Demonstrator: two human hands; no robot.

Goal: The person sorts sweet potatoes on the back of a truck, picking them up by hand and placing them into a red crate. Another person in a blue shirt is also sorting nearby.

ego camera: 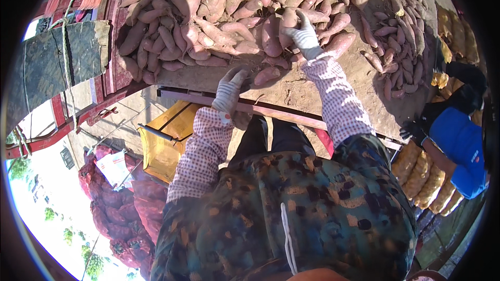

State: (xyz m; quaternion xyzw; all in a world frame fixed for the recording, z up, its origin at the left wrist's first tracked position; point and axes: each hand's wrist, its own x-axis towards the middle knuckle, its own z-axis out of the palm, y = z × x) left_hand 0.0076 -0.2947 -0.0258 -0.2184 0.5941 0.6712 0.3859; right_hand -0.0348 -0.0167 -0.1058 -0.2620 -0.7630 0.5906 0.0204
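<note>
A big heap of sweet potatoes (218, 31) covers the far part of a dusty flat surface (304, 89). My right hand (304, 35), in a striped glove, grips an upright sweet potato (288, 25) at the heap's near edge, thumb on one side and fingers on the other. My left hand (230, 88), gloved too, hangs over the near edge of the surface with its fingers bent; no sweet potato shows in it, but its underside is hidden. A small loose sweet potato (267, 75) lies between my hands, touching neither.
Smaller sweet potatoes (402, 47) form a separate pile at the right. A co-worker in blue (457, 144) stands beyond it, near filled sacks (425, 175). At the left are a red metal frame (113, 39), a yellow bag on a frame (164, 148) and full red mesh sacks (121, 210).
</note>
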